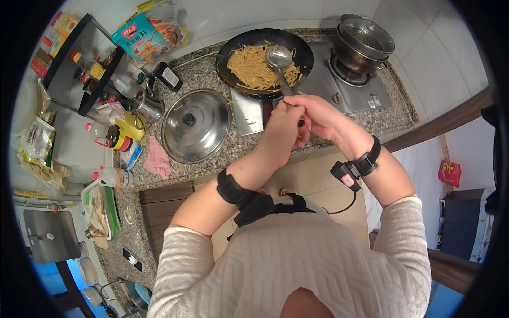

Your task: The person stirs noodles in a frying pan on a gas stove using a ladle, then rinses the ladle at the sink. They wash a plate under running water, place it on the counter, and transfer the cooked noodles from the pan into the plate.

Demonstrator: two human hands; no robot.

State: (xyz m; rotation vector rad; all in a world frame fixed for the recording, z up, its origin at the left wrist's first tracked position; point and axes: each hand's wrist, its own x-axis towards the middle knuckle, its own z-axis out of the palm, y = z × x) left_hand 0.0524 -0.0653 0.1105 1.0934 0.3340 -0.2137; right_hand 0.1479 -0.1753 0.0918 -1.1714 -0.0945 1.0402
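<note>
My right hand [318, 115] is closed around the long handle of a metal ladle [279, 57]. Close against it, my left hand [283, 126] also wraps this handle, covering part of it. The ladle's bowl rests on noodles [250, 65] in a black wok [304, 49] on the left burner. The wok's dark red handle [267, 109] points toward me and runs partly out of sight beside my left hand. To the left, a domed steel lid [199, 137] with a black knob lies on the granite counter.
A steel pot [354, 55] with a glass lid stands on the right burner of the stove [358, 97]. Left of the lid are a pink cloth [158, 159], a steel pitcher [147, 106] and several bottles. A black shelf rack [65, 59] holds condiments. A phone-like device [132, 259] lies on the side counter.
</note>
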